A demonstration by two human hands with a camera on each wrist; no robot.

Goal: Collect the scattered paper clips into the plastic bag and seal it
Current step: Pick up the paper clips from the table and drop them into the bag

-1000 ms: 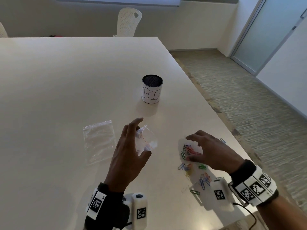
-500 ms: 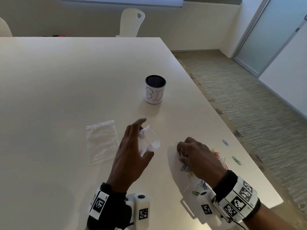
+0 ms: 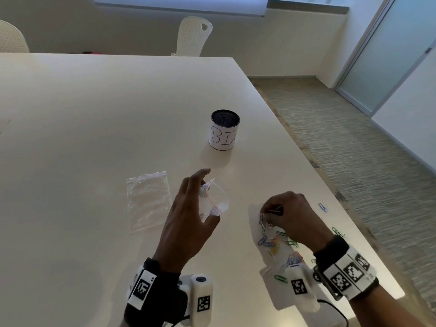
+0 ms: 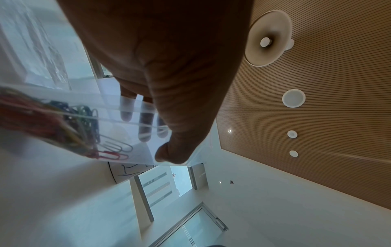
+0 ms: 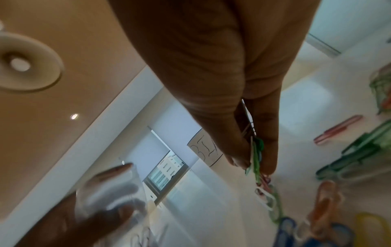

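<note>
My left hand [image 3: 205, 199] holds a small clear zip bag [image 3: 215, 197] with a red seal line above the table, thumb on one side and fingers on the other. In the left wrist view, several coloured paper clips [image 4: 84, 130] show through the bag [image 4: 127, 110]. To its right, my right hand [image 3: 269, 213] pinches a bunch of paper clips [image 3: 262, 220] just above the table. In the right wrist view, green and red clips [image 5: 257, 157] dangle from the fingertips [image 5: 268, 160]. More loose clips [image 3: 271, 243] lie scattered under the right hand.
A second clear bag [image 3: 147, 199] lies flat left of my left hand. A black mesh cup [image 3: 224, 129] with a lettered white label stands further back. A blue clip [image 3: 322, 207] and green clips [image 3: 338, 232] lie near the table's right edge [image 3: 306, 156]. White chairs [image 3: 193, 36] stand beyond.
My right hand went from spread over the clips to curled, pinching a bunch and lifting it slightly, nearer the bag. My left hand kept the bag almost still.
</note>
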